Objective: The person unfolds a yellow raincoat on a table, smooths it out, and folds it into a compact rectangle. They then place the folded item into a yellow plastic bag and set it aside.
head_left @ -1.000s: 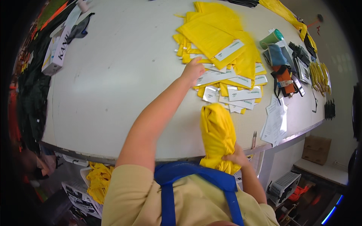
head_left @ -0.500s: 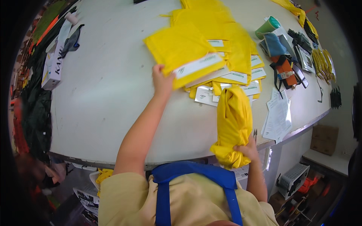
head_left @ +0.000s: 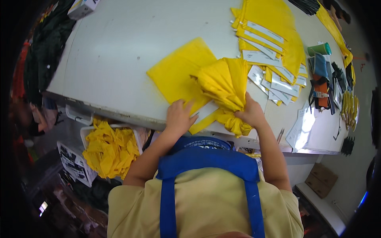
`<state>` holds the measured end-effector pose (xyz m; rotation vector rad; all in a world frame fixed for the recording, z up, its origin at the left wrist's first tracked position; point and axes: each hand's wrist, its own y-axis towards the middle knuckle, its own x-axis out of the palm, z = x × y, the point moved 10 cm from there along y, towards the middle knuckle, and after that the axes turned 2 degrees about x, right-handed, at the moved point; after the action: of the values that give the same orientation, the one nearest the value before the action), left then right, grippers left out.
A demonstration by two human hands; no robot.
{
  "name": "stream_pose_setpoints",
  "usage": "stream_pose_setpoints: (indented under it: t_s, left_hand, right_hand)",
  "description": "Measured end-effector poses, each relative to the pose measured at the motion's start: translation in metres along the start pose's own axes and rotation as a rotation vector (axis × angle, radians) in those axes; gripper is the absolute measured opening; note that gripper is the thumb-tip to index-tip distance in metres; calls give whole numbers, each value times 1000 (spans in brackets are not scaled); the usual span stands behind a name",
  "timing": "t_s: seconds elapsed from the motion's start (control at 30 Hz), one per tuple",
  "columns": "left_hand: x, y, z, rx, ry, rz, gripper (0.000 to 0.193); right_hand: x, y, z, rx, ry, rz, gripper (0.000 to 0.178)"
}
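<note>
A flat yellow fabric pouch [head_left: 180,75] with a white label strip lies slanted on the table near its front edge. My left hand [head_left: 179,117] rests on its near part with fingers outstretched. My right hand [head_left: 253,114] is closed round the gathered neck of a bunched yellow cloth bundle [head_left: 224,81]. This bundle is held tilted over the pouch and hides its right side and part of the label. Just beyond my right hand, several yellow pouches with white labels [head_left: 274,51] lie in a fanned pile.
At the right are a green cup [head_left: 319,49], an orange item [head_left: 321,93], papers [head_left: 301,127] and tweezers [head_left: 280,135] by the table edge. A basket of yellow cloth [head_left: 111,146] stands below the table at left. Dark fabric [head_left: 49,47] hangs at the far left.
My left hand has brought the pouch from the pile down to the table's front edge. My right hand has raised the bundle over it. The view has shifted left.
</note>
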<state>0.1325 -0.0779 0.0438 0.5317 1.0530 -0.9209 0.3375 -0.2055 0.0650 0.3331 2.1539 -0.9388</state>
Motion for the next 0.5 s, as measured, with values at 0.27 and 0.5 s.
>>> stream_pose_setpoints:
  t_s: [0.27,0.5]
  left_hand:
    - [32,16,0,238,-70,-114,46]
    - [-41,42,4,276,-94,125,41]
  right_hand:
    - [-17,-14,7,-98,139,-98,75]
    - [21,-49,-63,-474,-207,-587,66]
